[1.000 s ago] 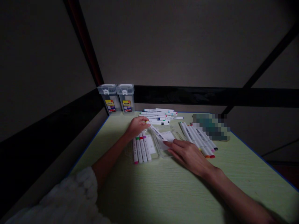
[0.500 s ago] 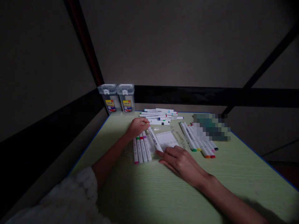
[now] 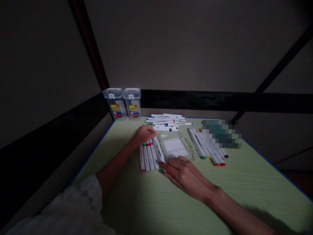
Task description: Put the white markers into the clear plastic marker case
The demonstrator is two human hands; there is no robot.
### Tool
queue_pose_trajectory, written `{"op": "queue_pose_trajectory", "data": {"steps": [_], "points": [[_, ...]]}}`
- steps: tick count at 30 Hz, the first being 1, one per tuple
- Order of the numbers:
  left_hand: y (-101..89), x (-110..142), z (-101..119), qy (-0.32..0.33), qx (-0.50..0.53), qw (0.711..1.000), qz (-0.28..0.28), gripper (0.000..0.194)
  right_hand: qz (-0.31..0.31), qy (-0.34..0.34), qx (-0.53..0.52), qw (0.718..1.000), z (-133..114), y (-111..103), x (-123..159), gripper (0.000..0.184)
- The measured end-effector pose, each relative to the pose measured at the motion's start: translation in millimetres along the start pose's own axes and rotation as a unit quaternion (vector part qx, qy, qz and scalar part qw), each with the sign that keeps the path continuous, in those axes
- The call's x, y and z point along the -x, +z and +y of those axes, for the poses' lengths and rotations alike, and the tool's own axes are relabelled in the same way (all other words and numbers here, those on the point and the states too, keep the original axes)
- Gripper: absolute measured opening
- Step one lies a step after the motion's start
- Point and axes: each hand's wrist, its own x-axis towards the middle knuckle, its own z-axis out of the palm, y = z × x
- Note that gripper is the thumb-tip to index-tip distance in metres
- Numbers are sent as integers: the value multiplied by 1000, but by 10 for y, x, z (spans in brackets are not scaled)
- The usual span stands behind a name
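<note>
The marker is swinging its near end from four toward five o'clock, closing against the marker row; the right hand is sliding toward seven.

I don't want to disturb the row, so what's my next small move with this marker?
Probably ease the marker down: it lines up beside the row, left hand at its far end, right hand at its near end.

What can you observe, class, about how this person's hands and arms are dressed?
The left hand and right hand are ungloved. A pale, fluffy sleeve with a bumpy texture covers part of the left arm; the right forearm shows no sleeve.
</note>
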Motion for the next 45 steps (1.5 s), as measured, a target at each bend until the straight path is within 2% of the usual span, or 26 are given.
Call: {"op": "queue_pose_trajectory", "data": {"steps": [6, 12, 17, 30, 45], "points": [[0, -5, -13, -2, -4, 1000, 10, 10, -5, 8, 1, 1000, -3, 44, -11, 30], [15, -14, -27, -8, 3, 999, 47, 11, -2, 21, -1, 1000, 6, 103, -54, 30], [21, -22, -76, 17, -33, 996, 80, 14, 2, 38, -9, 999, -4, 101, -92, 30], [70, -1, -113, 13, -8, 999, 52, 14, 8, 45, -13, 999, -11, 122, -94, 36], [88, -29, -178, -8, 37, 997, 64, 14, -9, 66, -24, 997, -8, 121, -96, 36]]}}
